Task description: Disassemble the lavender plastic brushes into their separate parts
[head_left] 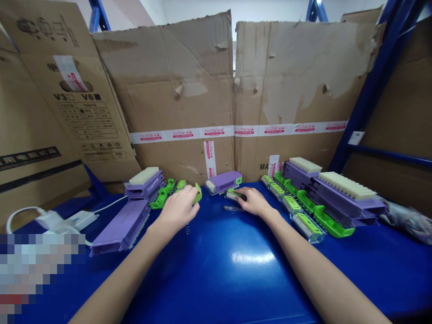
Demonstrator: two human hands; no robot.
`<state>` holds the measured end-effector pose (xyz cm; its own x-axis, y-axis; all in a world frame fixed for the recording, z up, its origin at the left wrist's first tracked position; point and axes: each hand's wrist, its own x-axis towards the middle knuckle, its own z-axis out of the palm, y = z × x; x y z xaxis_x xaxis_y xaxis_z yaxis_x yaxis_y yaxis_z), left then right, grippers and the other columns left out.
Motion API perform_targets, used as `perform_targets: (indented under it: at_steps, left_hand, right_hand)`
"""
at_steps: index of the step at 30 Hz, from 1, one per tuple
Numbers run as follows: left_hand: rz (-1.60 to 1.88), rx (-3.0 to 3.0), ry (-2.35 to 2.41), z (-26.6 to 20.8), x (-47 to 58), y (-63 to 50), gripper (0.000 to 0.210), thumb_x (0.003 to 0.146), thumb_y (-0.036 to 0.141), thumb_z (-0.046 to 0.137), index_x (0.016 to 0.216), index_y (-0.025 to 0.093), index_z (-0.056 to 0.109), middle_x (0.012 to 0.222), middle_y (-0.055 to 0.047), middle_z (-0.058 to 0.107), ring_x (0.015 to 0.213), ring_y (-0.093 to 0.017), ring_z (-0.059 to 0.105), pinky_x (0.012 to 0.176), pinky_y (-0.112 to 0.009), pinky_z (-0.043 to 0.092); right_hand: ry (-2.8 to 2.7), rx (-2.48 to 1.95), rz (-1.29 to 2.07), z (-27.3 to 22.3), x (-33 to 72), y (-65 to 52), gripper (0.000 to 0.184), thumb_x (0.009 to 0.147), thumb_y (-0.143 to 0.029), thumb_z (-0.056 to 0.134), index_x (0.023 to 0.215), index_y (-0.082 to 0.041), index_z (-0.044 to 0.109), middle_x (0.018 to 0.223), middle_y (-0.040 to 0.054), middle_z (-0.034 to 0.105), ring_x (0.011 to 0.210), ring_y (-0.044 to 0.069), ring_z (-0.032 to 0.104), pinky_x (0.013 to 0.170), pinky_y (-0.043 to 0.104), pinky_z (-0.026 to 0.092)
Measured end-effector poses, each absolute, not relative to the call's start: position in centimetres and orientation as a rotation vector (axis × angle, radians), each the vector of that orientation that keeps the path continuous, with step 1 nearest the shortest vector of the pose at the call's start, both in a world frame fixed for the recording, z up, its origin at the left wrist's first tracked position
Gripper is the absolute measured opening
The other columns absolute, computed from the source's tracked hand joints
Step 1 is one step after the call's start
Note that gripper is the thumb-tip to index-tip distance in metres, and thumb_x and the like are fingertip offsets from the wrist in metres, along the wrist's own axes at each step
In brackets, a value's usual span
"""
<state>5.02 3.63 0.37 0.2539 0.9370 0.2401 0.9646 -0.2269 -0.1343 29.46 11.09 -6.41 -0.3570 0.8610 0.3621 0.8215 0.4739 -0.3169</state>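
My left hand [180, 206] is closed around a bright green plastic piece [198, 194], raised over the blue table. To the right, my right hand [254, 201] has its fingers curled on a small clear-and-green cartridge-like part [231, 194]; the fingertips are partly hidden. Just below that part lies a thin dark stick-like tool [232, 208], close to the right fingers. Behind both hands sits a purple slotted housing [224, 181] with a green end. Next to my left hand are green brackets [161, 197] and a small clear-and-green part [181, 184].
Purple housings with cream bristle-like blocks stand at left [145, 176] and right [347, 185]. A row of clear-and-green parts [292, 203] and green brackets [317, 211] runs along the right. White adapters with cables [81, 219] lie left. Cardboard walls [175, 99] close the back.
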Motion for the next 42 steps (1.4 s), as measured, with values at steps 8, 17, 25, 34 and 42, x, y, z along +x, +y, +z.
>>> perform_targets:
  at_steps: [8,17,25,34,42]
  left_hand:
    - [0.204,-1.923,-2.094,-2.2,0.4,1.4,0.026,0.089,0.024,0.043,0.102,0.010,0.059,0.103,-0.015,0.063,0.098,-0.030,0.061,0.074,-0.037,0.050]
    - [0.121,-1.747,-1.897,-5.6,-3.1,1.1,0.039,0.090,0.017,0.028,0.103,0.009,0.064,0.097,-0.019,0.060,0.093,-0.032,0.057,0.060,-0.034,0.048]
    - [0.130,-1.750,-1.872,-6.0,-3.7,1.5,0.040,0.091,0.014,0.025,0.106,0.008,0.062,0.096,-0.018,0.058,0.084,-0.030,0.059,0.059,-0.034,0.047]
    - [0.117,-1.768,-1.881,-6.3,-3.5,2.4,0.040,0.087,0.005,0.025,0.104,0.004,0.062,0.095,-0.019,0.059,0.089,-0.029,0.059,0.062,-0.033,0.050]
    - [0.170,-1.752,-1.971,-5.5,-2.1,3.4,0.041,0.083,0.000,0.028,0.105,0.000,0.062,0.099,-0.022,0.060,0.092,-0.029,0.059,0.065,-0.032,0.051]
  right_hand:
    - [-2.235,-1.411,0.125,-6.5,29.4,11.2,0.036,0.085,-0.030,0.049,0.117,-0.022,0.065,0.121,0.0048,0.065,0.111,0.022,0.060,0.095,0.031,0.044]
    - [-2.234,-1.408,0.111,-6.8,29.6,11.4,0.036,0.086,-0.030,0.049,0.117,-0.022,0.065,0.122,0.0053,0.064,0.112,0.022,0.059,0.097,0.031,0.043]
    - [-2.240,-1.405,0.105,-6.8,29.6,11.4,0.036,0.087,-0.030,0.047,0.117,-0.023,0.065,0.122,0.0054,0.064,0.111,0.023,0.059,0.095,0.033,0.044]
    - [-2.231,-1.429,0.123,-6.7,29.5,11.3,0.036,0.086,-0.029,0.048,0.118,-0.022,0.064,0.122,0.0055,0.064,0.112,0.022,0.059,0.096,0.031,0.043]
    - [-2.231,-1.442,0.134,-6.5,29.4,11.2,0.036,0.087,-0.029,0.047,0.118,-0.021,0.064,0.123,0.0059,0.064,0.113,0.023,0.058,0.098,0.033,0.043]
